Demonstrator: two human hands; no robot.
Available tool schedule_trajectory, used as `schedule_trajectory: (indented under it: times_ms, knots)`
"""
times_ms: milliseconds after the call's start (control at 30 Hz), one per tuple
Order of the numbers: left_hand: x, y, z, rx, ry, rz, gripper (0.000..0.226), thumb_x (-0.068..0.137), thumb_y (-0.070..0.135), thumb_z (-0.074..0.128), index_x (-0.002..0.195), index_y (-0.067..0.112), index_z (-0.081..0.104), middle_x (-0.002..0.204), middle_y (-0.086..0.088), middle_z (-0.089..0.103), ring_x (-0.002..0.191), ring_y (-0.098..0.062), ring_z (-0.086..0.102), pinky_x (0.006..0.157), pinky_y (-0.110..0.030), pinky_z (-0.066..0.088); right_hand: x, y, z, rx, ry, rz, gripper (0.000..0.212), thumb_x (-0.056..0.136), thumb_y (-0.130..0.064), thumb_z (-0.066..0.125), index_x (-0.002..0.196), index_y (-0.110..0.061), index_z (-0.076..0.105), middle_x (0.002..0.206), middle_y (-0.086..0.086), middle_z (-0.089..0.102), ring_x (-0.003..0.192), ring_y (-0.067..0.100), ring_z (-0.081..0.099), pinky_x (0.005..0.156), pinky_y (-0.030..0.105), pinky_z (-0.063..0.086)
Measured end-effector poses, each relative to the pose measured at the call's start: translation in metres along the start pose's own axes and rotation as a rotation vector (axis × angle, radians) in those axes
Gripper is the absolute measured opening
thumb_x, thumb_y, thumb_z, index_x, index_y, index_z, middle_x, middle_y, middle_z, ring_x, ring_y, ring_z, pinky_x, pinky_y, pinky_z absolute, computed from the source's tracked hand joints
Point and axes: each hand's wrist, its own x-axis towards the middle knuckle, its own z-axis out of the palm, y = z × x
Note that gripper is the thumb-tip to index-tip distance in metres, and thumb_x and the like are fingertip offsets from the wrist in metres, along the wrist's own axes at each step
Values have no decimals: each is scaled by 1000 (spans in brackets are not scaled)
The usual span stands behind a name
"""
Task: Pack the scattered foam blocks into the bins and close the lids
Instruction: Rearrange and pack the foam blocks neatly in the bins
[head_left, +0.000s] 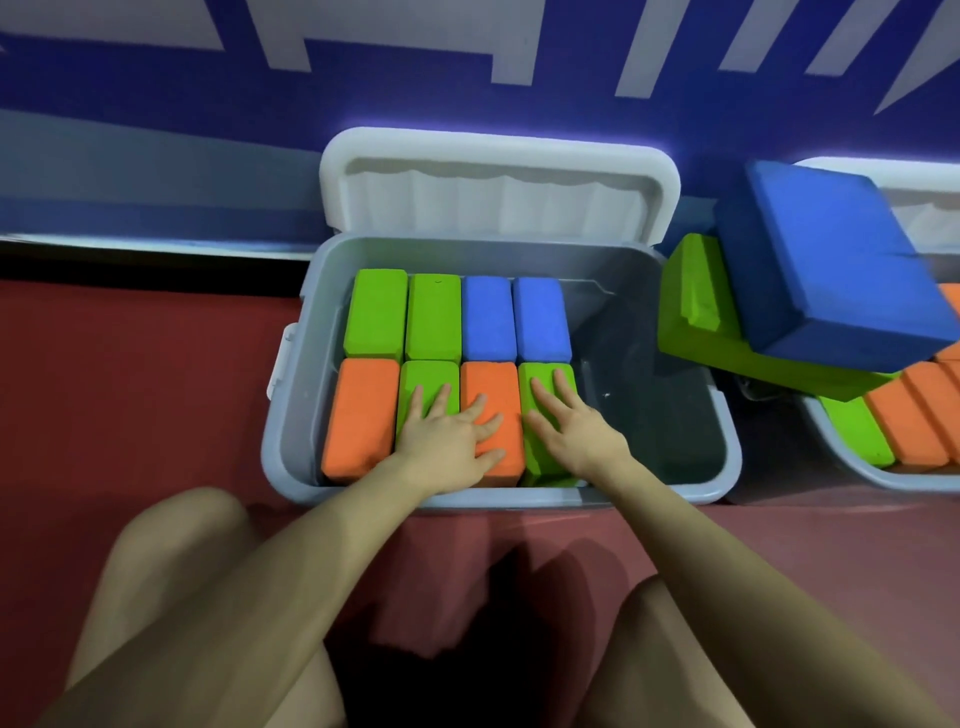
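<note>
The foam blocks are sitting packed in two rows inside the grey bin (291, 415) at the centre of the floor. The far row is running green (375, 312), green (434, 317), blue (488, 318), blue (540, 319); the near row is running orange (358, 415), green (423, 379), orange (493, 384), green (545, 452). The bin's 3 o'clock end is standing bare, its dark bottom showing.

The left hand (447, 431) is lying flat, fingers spread wide, across the near green and orange blocks. The right hand (576, 426) is lying flat just beside it at 3 o'clock, fingers straight and pointing toward 11 o'clock, pressing on the last green block. Neither is gripping anything.

The bin's white lid (498, 192) is standing open at 12 o'clock, leaning back against the blue and white wall (156, 130).

Out at 2 o'clock a large blue block (831, 260) is resting tilted on a large green block (727, 343), both perched at the edge of a second bin (852, 467) that is holding orange (914, 415) and green (857, 431) blocks at 3 o'clock. Whether those two are touching the first bin, I cannot tell.

The person is kneeling on the red floor (130, 364), bare knees showing at 7 and 5 o'clock.
</note>
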Motion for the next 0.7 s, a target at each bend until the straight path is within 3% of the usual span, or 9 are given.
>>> schedule_trajectory:
  times_ms: [67,133,233,433,567,700]
  knots:
    - [-3,0,-5,27,-24,35,59,96,57,32,150,38,18,161,6,5,146,-37,3,115,-56,-3,-9,-2,-11,-138,83,-2,51,100,-52,33,148,-36,29,160,-9,16,140,30,29,103,44,36]
    - [-5,0,-13,36,-7,54,59,97,55,34,151,34,20,161,1,8,146,-35,8,117,-52,-1,-18,-1,-21,-243,268,-85,47,99,-45,40,142,-25,44,153,-1,36,135,29,38,99,41,40]
    - [-5,8,-28,11,141,63,60,97,53,36,151,31,23,159,-2,17,145,-31,17,118,-45,6,-32,9,-39,-225,580,-224,45,91,-36,50,128,-13,61,136,10,56,122,35,53,96,44,46]
    - [12,51,-78,33,345,143,62,98,52,34,152,27,19,159,-3,17,143,-29,22,116,-39,11,-54,48,-109,-292,920,-281,50,85,-27,59,131,-9,57,144,12,48,131,36,43,102,46,40]
    - [28,91,-110,35,409,215,68,97,53,36,153,24,11,161,-4,10,144,-28,18,116,-38,11,-65,86,-143,-353,943,-157,78,75,-32,78,142,-12,43,149,11,41,134,39,35,104,51,34]
    - [45,128,-136,37,473,285,78,95,54,41,154,20,3,161,-5,3,145,-28,14,116,-38,12,-73,130,-170,-395,852,13,102,60,-44,86,145,-15,38,152,14,34,134,46,34,105,57,28]
